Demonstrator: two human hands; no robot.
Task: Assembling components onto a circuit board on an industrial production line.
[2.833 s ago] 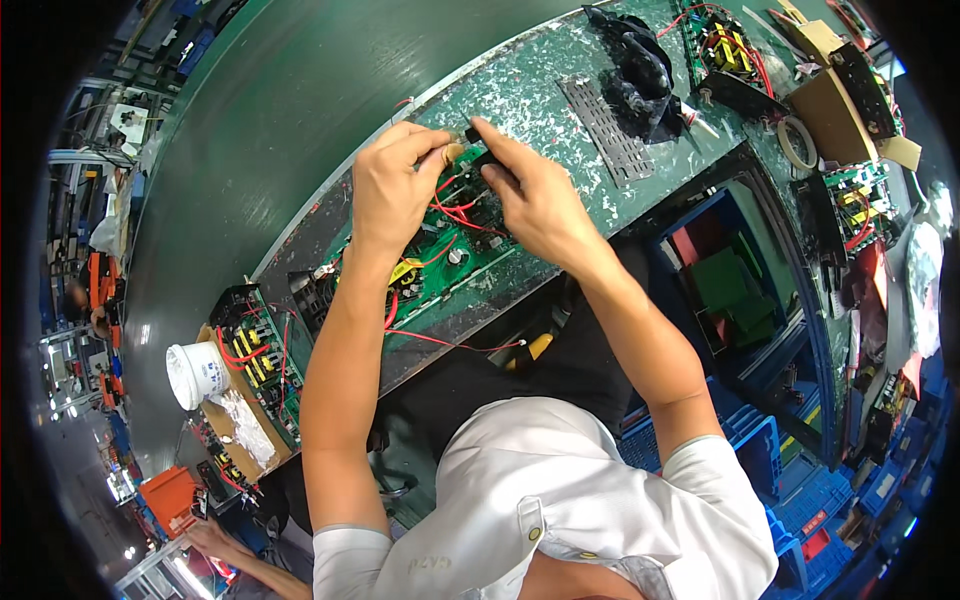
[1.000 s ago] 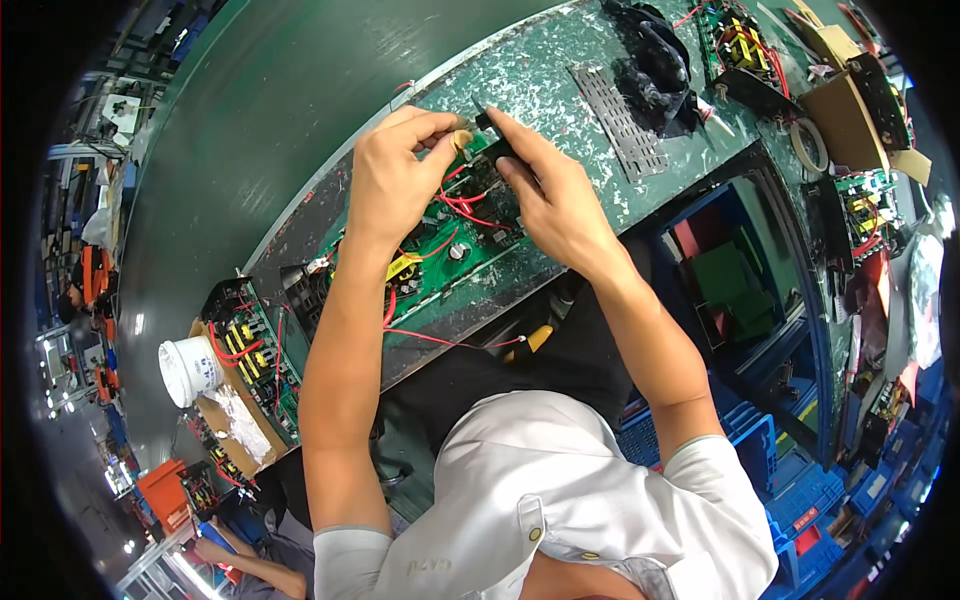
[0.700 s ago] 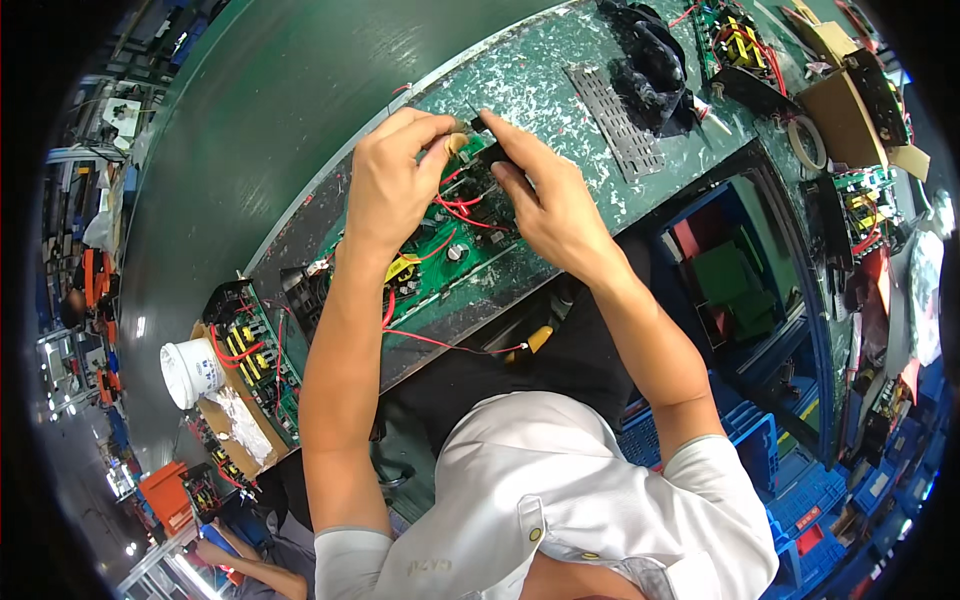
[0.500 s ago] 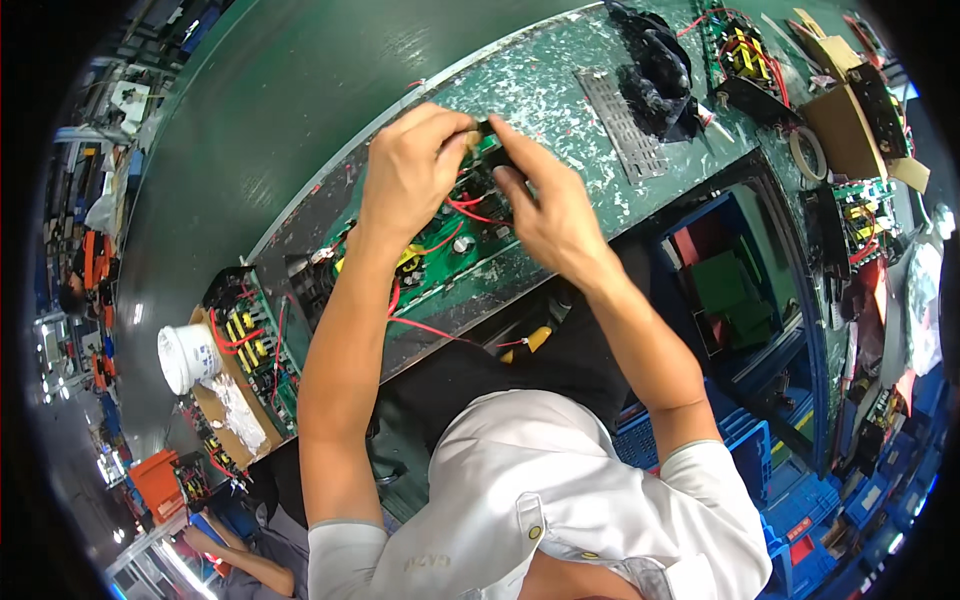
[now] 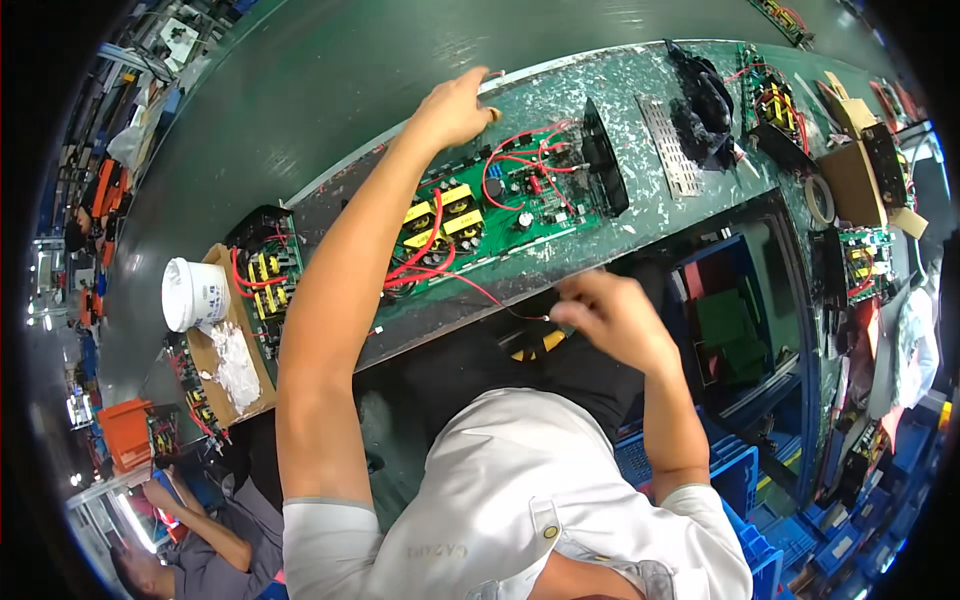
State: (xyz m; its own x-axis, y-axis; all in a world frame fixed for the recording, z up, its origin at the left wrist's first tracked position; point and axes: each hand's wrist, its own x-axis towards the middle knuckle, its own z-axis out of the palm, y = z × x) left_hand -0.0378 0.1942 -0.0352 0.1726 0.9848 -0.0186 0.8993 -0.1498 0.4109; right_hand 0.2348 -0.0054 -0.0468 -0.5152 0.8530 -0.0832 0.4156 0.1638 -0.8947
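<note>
A long green circuit board (image 5: 470, 255), with yellow transformers, red wires and a black end plate (image 5: 602, 158), lies on the bench in front of me. Beyond its far side, my left hand (image 5: 455, 108) reaches to the bench's far edge. Its thumb and forefinger are apart, the forefinger close to a small reddish bit on the edge. My right hand (image 5: 615, 318) hovers by the near edge, above my lap, its curled fingers blurred. Close to its fingertips are the end of a loose red wire (image 5: 490, 295) and a yellow-handled tool (image 5: 552, 341), partly in shadow.
A perforated metal strip (image 5: 670, 147) and crumpled black material (image 5: 704, 110) lie right of the board. An open drawer (image 5: 790, 260) is below. More boards, a tape roll (image 5: 819, 200) and a white tub (image 5: 193, 294) stand around. Another person (image 5: 215, 530) works at lower left.
Both hands have come away from the board's right part, baring its end plate. The left went to the bench's far edge; the right came back toward my lap. The view has shifted somewhat.
</note>
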